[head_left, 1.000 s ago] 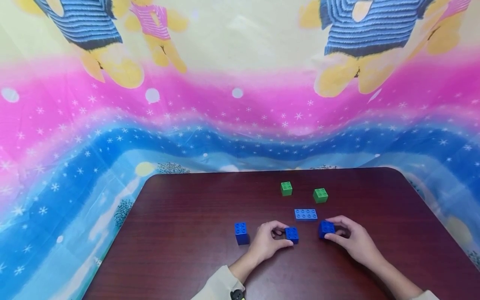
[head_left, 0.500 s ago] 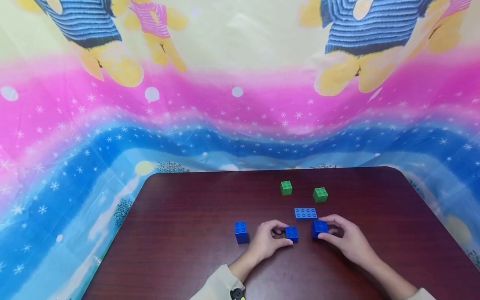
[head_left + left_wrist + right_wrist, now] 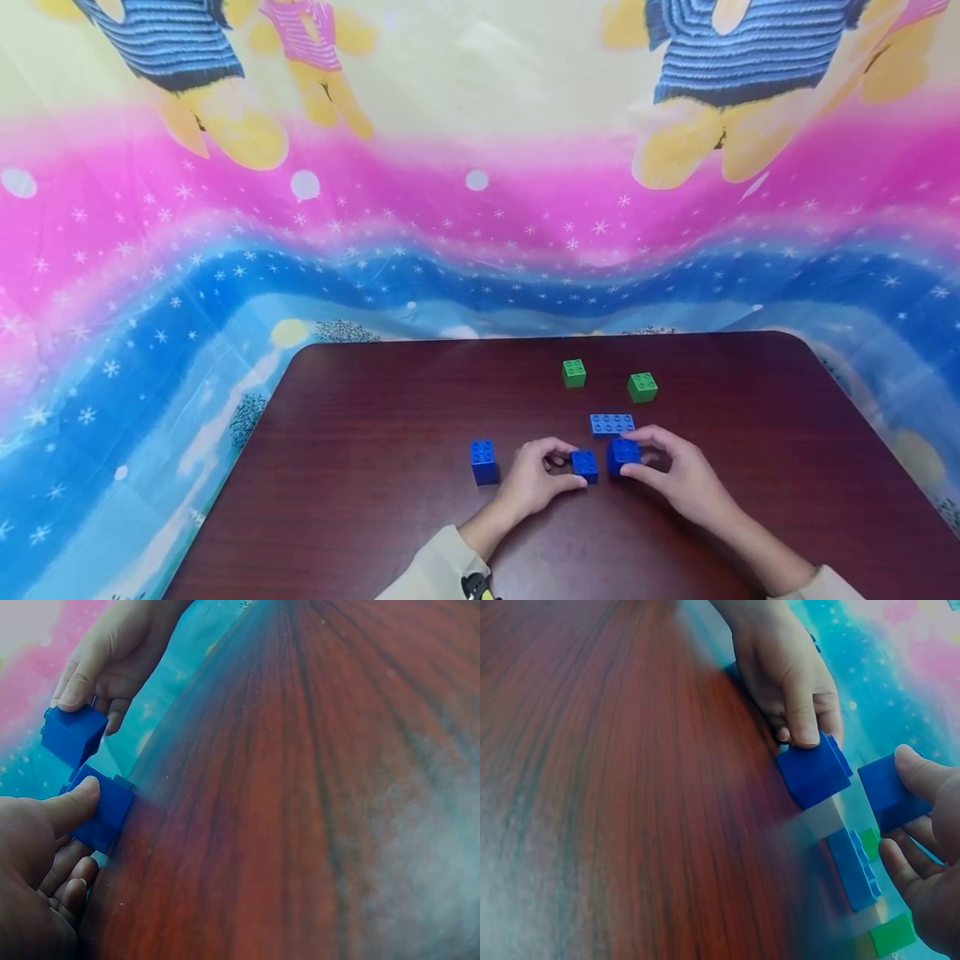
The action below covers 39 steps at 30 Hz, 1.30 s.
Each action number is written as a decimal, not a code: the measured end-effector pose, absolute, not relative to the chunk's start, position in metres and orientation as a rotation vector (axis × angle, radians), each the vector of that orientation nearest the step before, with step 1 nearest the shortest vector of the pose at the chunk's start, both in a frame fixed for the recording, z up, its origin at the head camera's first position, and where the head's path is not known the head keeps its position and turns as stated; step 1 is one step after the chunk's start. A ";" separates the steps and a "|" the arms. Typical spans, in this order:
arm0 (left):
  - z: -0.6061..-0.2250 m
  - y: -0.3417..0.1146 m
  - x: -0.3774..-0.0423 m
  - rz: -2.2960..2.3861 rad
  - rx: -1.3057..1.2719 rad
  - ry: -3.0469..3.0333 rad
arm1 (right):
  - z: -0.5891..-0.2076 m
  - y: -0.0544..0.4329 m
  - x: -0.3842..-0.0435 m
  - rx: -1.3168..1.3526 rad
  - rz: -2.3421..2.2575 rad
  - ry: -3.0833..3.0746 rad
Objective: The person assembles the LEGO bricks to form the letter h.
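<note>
My left hand (image 3: 534, 477) pinches a square dark blue toy brick (image 3: 584, 467) between thumb and fingers, studs facing up. In the left wrist view its thumb presses the near side of that brick (image 3: 109, 810). Just to the right, my right hand (image 3: 686, 473) grips another dark blue brick (image 3: 623, 457) by its sides. A narrow gap separates the two held bricks in the head view. Behind them lies a lighter blue eight-stud brick (image 3: 612, 424), close to my right fingertips. Left of my left hand stands a taller dark blue block (image 3: 483, 463).
Two green bricks (image 3: 573, 373), (image 3: 642, 387) sit farther back on the dark brown table (image 3: 375, 417). A printed cloth (image 3: 480, 233) with bears and snowflakes hangs behind the table's far edge.
My right hand has moved left with its blue brick, bringing it closer to the brick in my left hand. The left hand has stayed in place.
</note>
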<state>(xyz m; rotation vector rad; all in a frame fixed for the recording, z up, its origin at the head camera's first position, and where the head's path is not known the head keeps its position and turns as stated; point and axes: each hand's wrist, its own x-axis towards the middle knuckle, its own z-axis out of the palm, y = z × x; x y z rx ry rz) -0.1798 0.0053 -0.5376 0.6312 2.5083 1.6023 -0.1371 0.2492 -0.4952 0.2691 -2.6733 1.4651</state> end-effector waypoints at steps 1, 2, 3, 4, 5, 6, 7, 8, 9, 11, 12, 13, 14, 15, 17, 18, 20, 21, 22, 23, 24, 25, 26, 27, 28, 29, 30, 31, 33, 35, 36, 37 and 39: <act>-0.537 0.005 -0.180 1.605 0.631 2.507 | -0.495 0.248 -0.138 0.273 1.471 -2.673; -0.537 0.006 -0.180 1.607 0.634 2.506 | -0.496 0.247 -0.138 0.278 1.473 -2.674; -0.537 0.006 -0.180 1.609 0.634 2.505 | -0.496 0.246 -0.138 0.282 1.476 -2.673; -0.537 0.006 -0.180 1.609 0.636 2.505 | -0.496 0.245 -0.139 0.289 1.480 -2.671; -0.537 0.006 -0.180 1.610 0.637 2.504 | -0.497 0.244 -0.139 0.297 1.483 -2.669; -0.537 0.006 -0.180 1.608 0.637 2.505 | -0.497 0.242 -0.139 0.307 1.487 -2.664; -0.537 0.006 -0.180 1.608 0.636 2.505 | -0.498 0.241 -0.139 0.318 1.490 -2.658; -0.537 0.006 -0.180 1.607 0.636 2.505 | -0.499 0.240 -0.140 0.329 1.493 -2.651; -0.537 0.006 -0.180 1.608 0.635 2.505 | -0.499 0.239 -0.140 0.340 1.495 -2.643; -0.537 0.005 -0.179 1.609 0.638 2.505 | -0.500 0.236 -0.140 0.361 1.502 -2.631; -0.537 0.005 -0.179 1.611 0.639 2.505 | -0.500 0.235 -0.140 0.368 1.506 -2.628; -0.538 0.005 -0.179 1.612 0.643 2.505 | -0.500 0.234 -0.140 0.373 1.510 -2.627; -0.538 0.005 -0.179 1.613 0.648 2.505 | -0.501 0.232 -0.140 0.378 1.515 -2.628; -0.538 0.005 -0.179 1.613 0.652 2.505 | -0.501 0.231 -0.140 0.383 1.519 -2.629; -0.538 0.004 -0.179 1.614 0.661 2.508 | -0.501 0.230 -0.140 0.389 1.531 -2.633; -0.538 0.004 -0.179 1.614 0.663 2.509 | -0.502 0.229 -0.140 0.389 1.538 -2.636; -0.538 0.004 -0.179 1.614 0.667 2.512 | -0.502 0.227 -0.141 0.392 1.548 -2.638; -0.538 0.004 -0.179 1.613 0.667 2.514 | -0.501 0.227 -0.141 0.394 1.549 -2.639; -0.538 0.005 -0.179 1.613 0.666 2.516 | -0.501 0.226 -0.142 0.394 1.551 -2.639; -0.538 0.005 -0.179 1.612 0.666 2.518 | -0.501 0.226 -0.142 0.396 1.549 -2.640; -0.538 0.005 -0.179 1.612 0.668 2.520 | -0.502 0.226 -0.142 0.397 1.549 -2.641; -0.538 0.005 -0.179 1.611 0.668 2.521 | -0.502 0.225 -0.143 0.399 1.549 -2.641; -0.537 0.005 -0.179 1.609 0.666 2.523 | -0.502 0.225 -0.143 0.399 1.549 -2.641; -0.537 0.005 -0.179 1.607 0.663 2.523 | -0.502 0.225 -0.144 0.402 1.550 -2.640; -0.537 0.005 -0.179 1.606 0.661 2.522 | -0.502 0.224 -0.145 0.405 1.554 -2.636; -0.537 0.005 -0.179 1.604 0.659 2.521 | -0.503 0.224 -0.145 0.408 1.556 -2.634; -0.537 0.005 -0.179 1.604 0.657 2.519 | -0.503 0.223 -0.145 0.411 1.558 -2.633; -0.537 0.004 -0.179 1.602 0.655 2.518 | -0.503 0.223 -0.146 0.413 1.562 -2.631; -0.537 0.004 -0.179 1.601 0.655 2.516 | -0.503 0.222 -0.147 0.418 1.559 -2.630; -0.537 0.005 -0.180 1.599 0.658 2.516 | -0.504 0.221 -0.148 0.421 1.561 -2.631; -0.537 0.005 -0.180 1.599 0.661 2.517 | -0.504 0.220 -0.148 0.421 1.564 -2.630; -0.538 0.005 -0.180 1.598 0.657 2.517 | -0.503 0.220 -0.148 0.423 1.570 -2.628; -0.539 0.005 -0.180 1.599 0.655 2.520 | -0.503 0.219 -0.148 0.438 1.572 -2.628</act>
